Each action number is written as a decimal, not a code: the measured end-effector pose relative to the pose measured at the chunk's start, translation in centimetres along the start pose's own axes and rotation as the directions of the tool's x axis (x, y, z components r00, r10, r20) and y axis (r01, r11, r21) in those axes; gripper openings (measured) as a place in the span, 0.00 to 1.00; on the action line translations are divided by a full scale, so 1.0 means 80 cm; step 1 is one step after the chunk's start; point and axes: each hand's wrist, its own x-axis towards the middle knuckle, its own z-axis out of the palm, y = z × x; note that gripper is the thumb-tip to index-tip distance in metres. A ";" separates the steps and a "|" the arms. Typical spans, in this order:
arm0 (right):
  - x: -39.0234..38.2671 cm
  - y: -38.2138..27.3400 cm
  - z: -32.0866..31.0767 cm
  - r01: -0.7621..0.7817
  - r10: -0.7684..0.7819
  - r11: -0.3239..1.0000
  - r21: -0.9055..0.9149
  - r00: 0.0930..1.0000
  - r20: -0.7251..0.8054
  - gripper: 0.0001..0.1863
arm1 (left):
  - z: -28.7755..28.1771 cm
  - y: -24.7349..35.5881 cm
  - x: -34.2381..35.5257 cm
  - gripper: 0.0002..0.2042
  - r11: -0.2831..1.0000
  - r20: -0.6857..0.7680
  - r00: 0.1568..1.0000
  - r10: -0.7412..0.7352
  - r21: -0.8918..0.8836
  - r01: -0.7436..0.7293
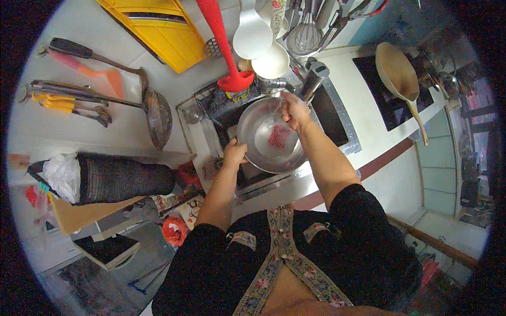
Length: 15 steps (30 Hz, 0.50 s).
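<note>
A round, shiny metal basin (258, 150) is over the sink, tilted a little. My left hand (235, 152) grips its left rim, thumb and fingers closed round the edge. My right hand (295, 112) is closed at the basin's far right side, just below the tap (276, 84). What its fingers hold is hidden or too small to make out. A red, mesh-like patch (279, 136) shows inside the basin; I cannot tell if it is a scrubber or a reflection.
A red ladle (235, 81) hangs beyond the basin, near a whisk (305, 38) and a yellow slicer (158, 31). To the right, a beige pan (398, 71) rests on the dark hob (389, 113). A skimmer (158, 118) and other utensils hang at left.
</note>
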 end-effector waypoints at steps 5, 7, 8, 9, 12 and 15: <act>0.004 -0.007 0.004 -0.307 0.263 0.893 0.329 0.949 0.173 0.20 | 0.007 0.000 0.003 0.25 0.997 0.025 0.999 0.047 -0.057 -0.046; 0.007 -0.006 0.003 -0.336 0.284 0.867 0.368 0.940 0.189 0.20 | 0.010 0.000 0.006 0.25 0.996 0.053 0.997 0.062 -0.073 -0.058; 0.009 -0.004 0.000 -0.351 0.287 0.857 0.377 0.933 0.217 0.19 | 0.011 0.000 0.008 0.25 0.997 0.058 0.996 0.065 -0.055 -0.062; 0.013 -0.001 -0.002 -0.344 0.270 0.859 0.380 0.934 0.233 0.19 | 0.011 -0.001 0.010 0.25 0.997 0.061 0.996 0.069 -0.037 -0.067; 0.028 0.018 -0.016 -0.257 0.221 0.948 0.186 0.956 0.194 0.17 | 0.012 -0.003 0.012 0.25 0.995 0.063 0.996 0.069 -0.078 -0.064; 0.045 0.051 -0.034 0.026 0.054 0.888 -0.460 0.985 0.162 0.13 | 0.011 -0.005 0.010 0.25 0.995 0.071 0.995 0.074 -0.074 -0.069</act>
